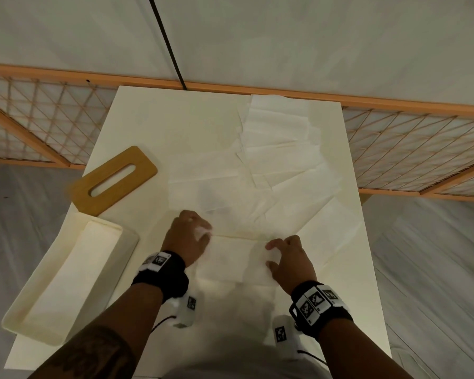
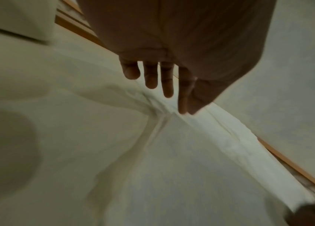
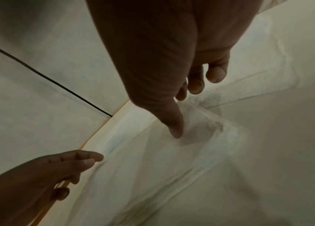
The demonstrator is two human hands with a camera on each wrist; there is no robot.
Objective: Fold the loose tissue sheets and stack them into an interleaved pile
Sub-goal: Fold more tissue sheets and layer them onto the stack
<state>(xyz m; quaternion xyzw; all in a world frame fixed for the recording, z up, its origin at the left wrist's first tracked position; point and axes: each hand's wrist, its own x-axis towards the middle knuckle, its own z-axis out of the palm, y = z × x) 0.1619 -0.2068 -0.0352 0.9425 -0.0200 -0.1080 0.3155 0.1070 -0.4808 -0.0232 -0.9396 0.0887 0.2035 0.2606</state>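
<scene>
A white tissue sheet point(image 1: 230, 258) lies on the white table point(image 1: 137, 127) in front of me, its far edge lifted between my hands. My left hand point(image 1: 192, 236) pinches the sheet's left end, bunching it; in the left wrist view thumb and forefinger point(image 2: 183, 111) meet on the raised fold point(image 2: 230, 137). My right hand point(image 1: 282, 255) pinches the right end, the thumb point(image 3: 176, 131) pressed on the sheet point(image 3: 152, 168) with the other fingers curled behind it. Several loose sheets point(image 1: 279, 138) lie overlapping across the table's middle and back right.
A wooden lid with a slot point(image 1: 115, 179) lies at the table's left edge. A cream rectangular box point(image 1: 66, 274) stands open at the front left. A wooden lattice screen point(image 1: 422, 149) runs behind the table, and a black cable point(image 1: 164, 39) hangs down to the far edge.
</scene>
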